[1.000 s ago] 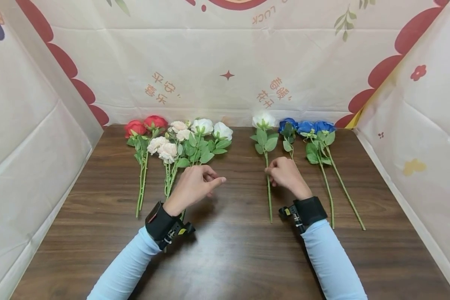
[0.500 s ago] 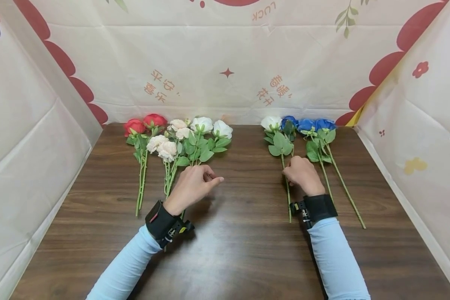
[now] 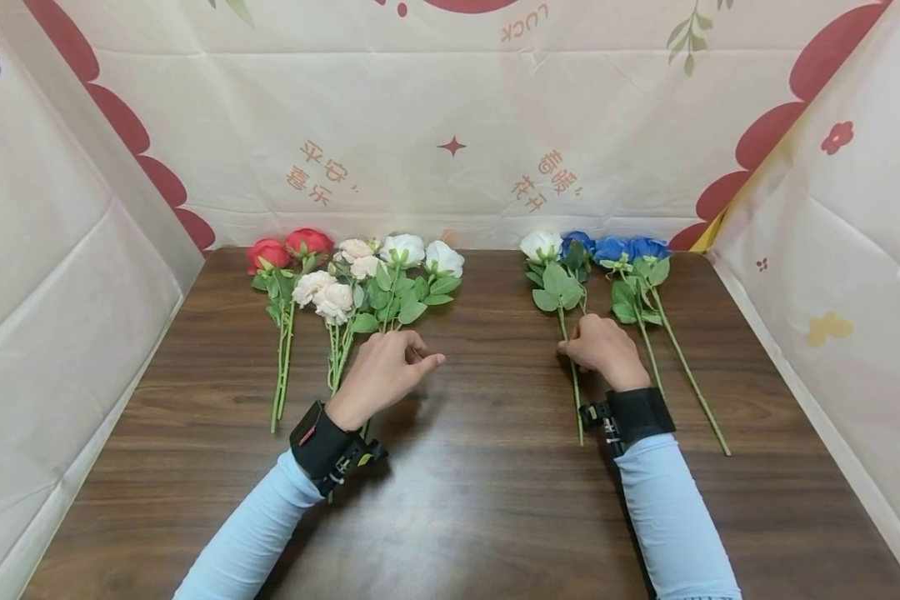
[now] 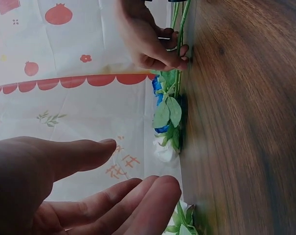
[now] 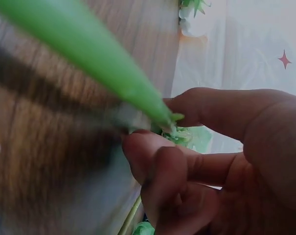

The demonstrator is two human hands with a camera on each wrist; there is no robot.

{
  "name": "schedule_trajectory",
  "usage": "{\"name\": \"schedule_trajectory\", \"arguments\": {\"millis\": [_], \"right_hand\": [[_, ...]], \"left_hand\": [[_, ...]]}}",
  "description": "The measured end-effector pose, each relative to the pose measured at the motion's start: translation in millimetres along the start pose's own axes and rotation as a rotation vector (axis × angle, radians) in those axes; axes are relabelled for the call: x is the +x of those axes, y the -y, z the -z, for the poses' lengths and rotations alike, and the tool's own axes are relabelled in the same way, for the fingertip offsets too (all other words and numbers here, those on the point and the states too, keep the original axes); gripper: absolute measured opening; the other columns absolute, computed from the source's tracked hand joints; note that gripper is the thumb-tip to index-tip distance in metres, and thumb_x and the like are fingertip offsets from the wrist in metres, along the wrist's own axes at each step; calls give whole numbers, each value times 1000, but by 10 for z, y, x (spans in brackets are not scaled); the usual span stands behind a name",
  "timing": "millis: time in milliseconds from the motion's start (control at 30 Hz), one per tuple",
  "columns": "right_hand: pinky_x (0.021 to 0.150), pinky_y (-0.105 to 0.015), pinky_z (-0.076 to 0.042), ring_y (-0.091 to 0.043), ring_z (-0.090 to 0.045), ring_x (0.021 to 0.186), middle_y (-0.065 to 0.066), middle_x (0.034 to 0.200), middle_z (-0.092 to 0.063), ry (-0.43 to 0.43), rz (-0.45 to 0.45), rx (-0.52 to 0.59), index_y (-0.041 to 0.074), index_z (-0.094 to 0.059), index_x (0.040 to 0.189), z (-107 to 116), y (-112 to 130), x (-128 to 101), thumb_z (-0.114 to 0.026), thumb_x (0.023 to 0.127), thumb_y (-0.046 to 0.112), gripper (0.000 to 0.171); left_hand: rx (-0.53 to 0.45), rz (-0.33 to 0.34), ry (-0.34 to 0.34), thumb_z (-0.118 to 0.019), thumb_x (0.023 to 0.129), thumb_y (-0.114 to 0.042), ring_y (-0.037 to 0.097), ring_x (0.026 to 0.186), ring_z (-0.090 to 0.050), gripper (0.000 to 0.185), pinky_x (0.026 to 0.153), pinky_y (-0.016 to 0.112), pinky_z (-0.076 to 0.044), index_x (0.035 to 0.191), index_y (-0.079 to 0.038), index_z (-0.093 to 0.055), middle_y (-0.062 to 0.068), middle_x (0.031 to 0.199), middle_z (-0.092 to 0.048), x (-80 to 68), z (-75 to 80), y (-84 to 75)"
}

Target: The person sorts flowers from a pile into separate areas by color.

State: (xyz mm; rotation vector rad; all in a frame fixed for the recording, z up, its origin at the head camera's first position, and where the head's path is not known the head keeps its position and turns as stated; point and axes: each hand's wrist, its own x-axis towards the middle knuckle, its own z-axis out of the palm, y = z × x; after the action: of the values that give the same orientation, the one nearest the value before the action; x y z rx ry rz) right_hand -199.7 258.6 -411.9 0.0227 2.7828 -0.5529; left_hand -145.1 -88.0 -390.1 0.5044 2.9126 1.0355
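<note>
Right hand (image 3: pixel 604 353) pinching its stem (image 3: pixel 578 412), I hold the white rose (image 3: pixel 541 245), blue roses (image 3: pixel 648 249) at its three o'clock; placing seems done but for release. My left hand (image 3: pixel 384 375) is empty.

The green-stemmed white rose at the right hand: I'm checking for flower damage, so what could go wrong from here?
The right hand holds the green-stemmed white rose partway down its thin stem, so the bloom might swing if lifted. Its leaves seem to overlap the nearest leafy blue rose, so moving one could drag the other. The left hand is over the stems of two green-leaved white roses and might brush them.
</note>
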Motion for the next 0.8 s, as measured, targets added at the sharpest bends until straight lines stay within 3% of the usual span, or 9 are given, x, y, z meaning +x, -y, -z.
{"name": "schedule_trajectory", "arguments": {"millis": [200,367,500,633,800], "right_hand": [[50,-31,-43,-22,-61,54,-5,56,-62,-10,8,12,16,-51,55,11,1,-9,-68,98,37,51],[50,-31,-42,-22,-62,55,-5,56,-63,-32,8,14,15,-52,56,38,29,-52,-69,97,40,51],[47,-30,-34,-18,-49,50,3,50,-44,-93,-4,-10,16,-48,55,54,96,-95,-69,96,39,52],[47,-30,-30,-17,-38,49,5,54,-28,-161,10,-34,16,-43,56,72,239,-168,-69,97,35,52],[51,-31,-37,-20,-51,56,-2,66,-53,-174,89,-21,11,-62,75,64,503,-278,-69,99,31,32]], "left_hand": [[1,-7,-3,-75,94,-37,9,64,-61,26,63,28,-49,95,-12,-78,-2,79,-74,-7,10,-4],[-4,-7,-1,-75,95,-37,9,65,-61,26,64,28,-49,95,-12,-78,-2,80,-75,-7,16,2],[-4,-1,1,-75,95,-37,10,65,-61,25,64,28,-49,95,-12,-78,-2,80,-74,1,17,15],[-5,-3,-2,-75,95,-36,10,65,-60,25,62,27,-47,95,-11,-78,-1,79,-73,13,20,35],[2,1,-15,-76,94,-35,11,64,-62,25,62,27,-49,95,-10,-79,1,80,-75,32,39,75]]}}
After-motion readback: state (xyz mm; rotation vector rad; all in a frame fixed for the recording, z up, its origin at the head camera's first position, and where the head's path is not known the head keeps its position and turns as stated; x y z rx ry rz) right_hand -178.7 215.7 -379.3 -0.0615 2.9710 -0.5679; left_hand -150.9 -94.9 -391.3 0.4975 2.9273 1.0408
